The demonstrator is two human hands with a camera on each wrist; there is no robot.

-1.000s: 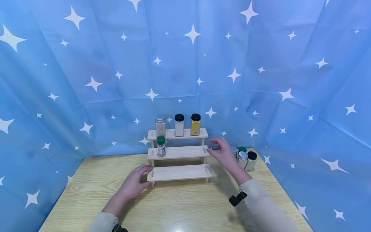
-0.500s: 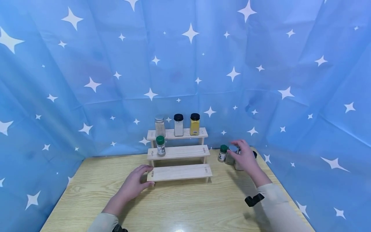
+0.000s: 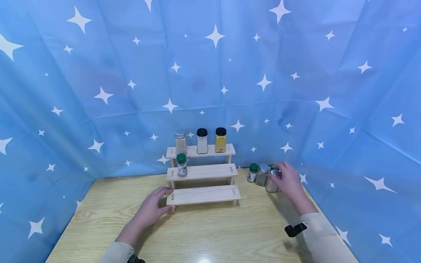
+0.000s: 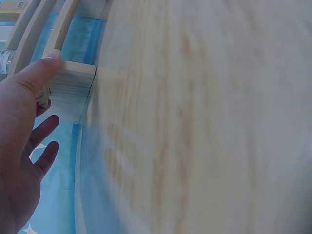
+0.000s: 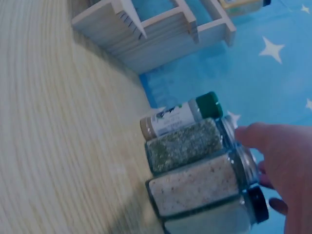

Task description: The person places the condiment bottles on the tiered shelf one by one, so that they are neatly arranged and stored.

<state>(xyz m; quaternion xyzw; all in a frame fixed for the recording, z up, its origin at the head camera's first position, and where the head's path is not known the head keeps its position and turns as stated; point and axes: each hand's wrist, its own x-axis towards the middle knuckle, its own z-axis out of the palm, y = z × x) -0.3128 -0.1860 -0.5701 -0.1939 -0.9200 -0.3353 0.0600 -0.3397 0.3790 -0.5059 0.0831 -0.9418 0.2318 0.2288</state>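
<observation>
My left hand (image 3: pixel 154 204) holds the left end of the lowest step of a three-step wooden rack (image 3: pixel 204 195); in the left wrist view, the thumb (image 4: pixel 41 70) lies on the step's edge. At the right, my right hand (image 3: pixel 292 182) is at the silver lid of a jar of pale speckled grains (image 5: pixel 195 185). The thumb is beside the lid and some fingertips are behind it; whether they pinch it is unclear. Left of this stand a silver-lidded jar of green flakes (image 5: pixel 187 144) and a green-capped spice bottle (image 3: pixel 252 173). A black-lidded jar (image 5: pixel 214 219) is partly hidden.
On the rack's top step stand a silver-lidded jar (image 3: pixel 181 142), a black-lidded jar of white contents (image 3: pixel 202 141) and a black-lidded yellow jar (image 3: pixel 220 140). A green-capped bottle (image 3: pixel 182 165) occupies the middle step's left end. A blue starry curtain (image 3: pixel 210 91) hangs behind.
My right hand has moved from the right end of the middle step rightward to the jars on the table. The left hand has stayed at the lowest step.
</observation>
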